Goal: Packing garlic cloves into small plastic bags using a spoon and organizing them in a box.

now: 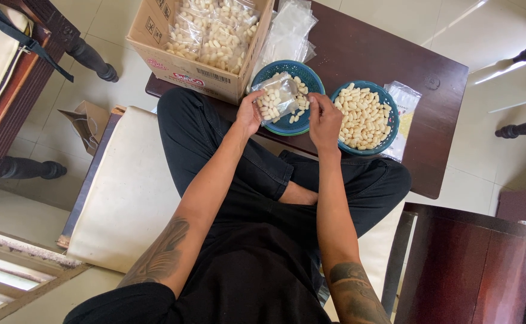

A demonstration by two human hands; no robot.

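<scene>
Fingers of both hands pinch small clear bag (277,98) w/ white nuts over blue bowl (287,125).

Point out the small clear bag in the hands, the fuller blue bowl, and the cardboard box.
small clear bag (277,99), head view, its filled middle.
fuller blue bowl (389,107), head view, right rim.
cardboard box (182,67), head view, front wall.

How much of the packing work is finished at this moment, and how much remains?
Done: the cardboard box already holds many filled clear bags. In hand: the left hand and right hand hold one small bag of pale pieces over the left blue bowl, which is nearly empty. Left: the right blue bowl is full of loose pieces, and empty bags lie on the table.
</scene>
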